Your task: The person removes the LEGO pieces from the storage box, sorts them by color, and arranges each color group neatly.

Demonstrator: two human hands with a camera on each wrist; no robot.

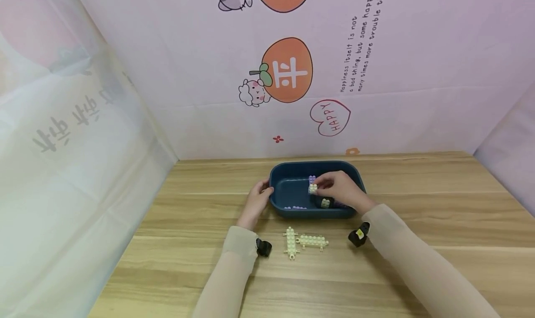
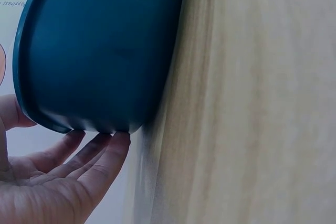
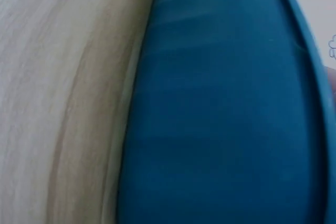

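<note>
A dark blue plastic bin (image 1: 292, 191) sits on the table against the back. My left hand (image 1: 256, 203) holds its left end, thumb at the rim and fingertips (image 2: 119, 142) against the outer wall. Over the bin, my right hand (image 1: 340, 188) pinches a small cream building brick (image 1: 313, 188) between thumb and fingertips. A purple brick (image 1: 312, 179) shows right behind it; I cannot tell whether the two are joined. Another pale brick (image 1: 325, 203) and some purple studded pieces (image 1: 296, 208) lie inside. In the right wrist view, the bin's outer wall (image 3: 220, 103) hides the pinch.
Two cream studded brick assemblies, one lengthwise (image 1: 290, 243) and one crosswise (image 1: 312, 241), lie on the wooden table (image 1: 200, 271) in front of the bin. A printed cloth (image 1: 209, 100) hangs behind the table, with more cloth at both sides.
</note>
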